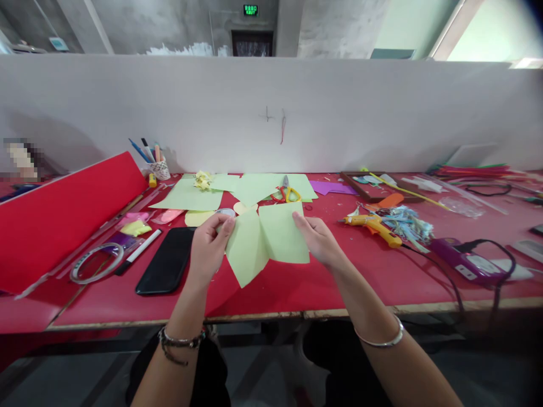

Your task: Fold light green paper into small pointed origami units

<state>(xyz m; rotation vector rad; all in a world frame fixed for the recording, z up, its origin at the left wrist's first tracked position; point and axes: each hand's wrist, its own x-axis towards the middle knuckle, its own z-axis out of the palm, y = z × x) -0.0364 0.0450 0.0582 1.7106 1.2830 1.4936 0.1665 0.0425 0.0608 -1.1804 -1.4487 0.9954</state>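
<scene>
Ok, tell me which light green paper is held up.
The creased sheet held by left hand and right hand; the others lie on the red table.

Dark bracelets (182,342) left wrist; silver bangle (389,343) right; black legwear (343,362).

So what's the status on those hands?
Left hand and right hand gripping creased green paper, one at each side. Paper held above red table. Scissors just beyond, not touched by either hand.

Green paper (285,237) hides some fingers of my left hand (211,244) and right hand (319,237); left of them, a red board (68,217) is cut off.
</scene>
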